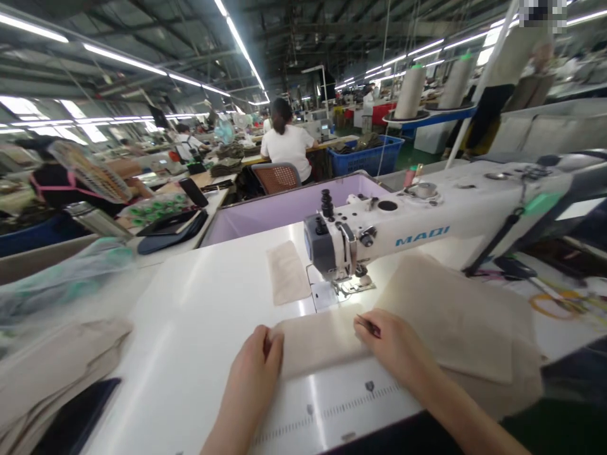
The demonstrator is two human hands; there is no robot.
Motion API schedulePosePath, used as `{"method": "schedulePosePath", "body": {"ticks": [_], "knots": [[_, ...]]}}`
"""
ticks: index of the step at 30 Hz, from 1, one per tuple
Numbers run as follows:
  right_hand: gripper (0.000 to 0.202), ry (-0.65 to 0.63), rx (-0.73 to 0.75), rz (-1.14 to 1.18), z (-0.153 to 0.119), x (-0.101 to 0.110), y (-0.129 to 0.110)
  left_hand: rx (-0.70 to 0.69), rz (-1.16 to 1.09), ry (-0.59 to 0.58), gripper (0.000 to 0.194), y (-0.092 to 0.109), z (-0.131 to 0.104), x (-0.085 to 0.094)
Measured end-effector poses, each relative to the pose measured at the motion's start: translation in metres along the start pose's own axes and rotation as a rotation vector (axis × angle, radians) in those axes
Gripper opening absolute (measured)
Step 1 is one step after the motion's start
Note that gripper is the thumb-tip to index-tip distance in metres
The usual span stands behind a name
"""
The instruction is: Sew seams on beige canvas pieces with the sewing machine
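Observation:
A beige fabric piece [317, 344] lies flat on the white sewing table in front of the sewing machine [351, 243]. My left hand [253, 373] pinches its left edge between thumb and fingers. At its right end is my right hand [391, 341], closed around a small dark pointed tool [367, 325], probably thread snips; most of it is hidden in the fingers. The presser foot [353, 287] stands just beyond the fabric. A smaller beige panel [287, 273] rests left of the needle area. Larger beige fabric [459, 316] spreads to the right, partly behind my right forearm.
Stacked beige pieces [57, 373] lie at the left. A lilac bin [265, 212] stands behind the table. Thread cones [410, 91] sit on a stand at the back right. A blue crate [367, 157] and a seated person [288, 142] are farther off.

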State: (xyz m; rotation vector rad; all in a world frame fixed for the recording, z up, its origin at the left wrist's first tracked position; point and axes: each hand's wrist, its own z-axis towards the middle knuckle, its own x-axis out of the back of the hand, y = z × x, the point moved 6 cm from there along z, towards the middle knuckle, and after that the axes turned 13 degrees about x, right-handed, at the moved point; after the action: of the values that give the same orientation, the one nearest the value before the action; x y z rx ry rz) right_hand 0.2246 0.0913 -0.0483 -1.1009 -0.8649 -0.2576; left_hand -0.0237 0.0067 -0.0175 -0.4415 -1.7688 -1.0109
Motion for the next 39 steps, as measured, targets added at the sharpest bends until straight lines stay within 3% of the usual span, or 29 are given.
{"method": "schedulePosePath", "body": {"ticks": [14, 16, 18, 20, 22, 24, 28, 32, 39], "knots": [[0.019, -0.02, -0.01, -0.034, -0.002, 0.0, 0.0, -0.027, 0.185, 0.008, 0.028, -0.001, 0.003, -0.003], [0.014, -0.041, 0.058, -0.103, -0.002, 0.002, -0.003, -0.116, 0.246, 0.137, 0.018, 0.003, 0.0, 0.001], [0.013, -0.073, 0.172, -0.188, -0.002, 0.004, -0.008, -0.32, 0.312, 0.21, 0.024, 0.014, -0.006, 0.0], [0.018, -0.113, 0.286, -0.249, -0.001, 0.005, -0.013, -0.535, 0.391, 0.098, 0.035, 0.025, -0.011, -0.01], [0.023, -0.156, 0.36, -0.274, -0.001, 0.006, -0.015, -0.612, 0.473, -0.058, 0.036, 0.031, -0.011, -0.02], [0.023, -0.189, 0.376, -0.281, 0.0, 0.006, -0.015, -0.557, 0.525, -0.093, 0.032, 0.037, -0.002, -0.022], [0.016, -0.183, 0.336, -0.292, 0.002, 0.003, -0.02, -0.498, 0.485, -0.037, 0.04, 0.057, 0.025, -0.023], [0.016, -0.163, 0.327, -0.306, 0.001, -0.006, -0.03, -0.561, 0.389, -0.079, 0.052, 0.076, 0.058, -0.036], [0.025, -0.092, 0.312, -0.292, 0.001, -0.019, -0.03, -0.71, 0.223, -0.141, 0.046, 0.095, 0.1, -0.044]]}}
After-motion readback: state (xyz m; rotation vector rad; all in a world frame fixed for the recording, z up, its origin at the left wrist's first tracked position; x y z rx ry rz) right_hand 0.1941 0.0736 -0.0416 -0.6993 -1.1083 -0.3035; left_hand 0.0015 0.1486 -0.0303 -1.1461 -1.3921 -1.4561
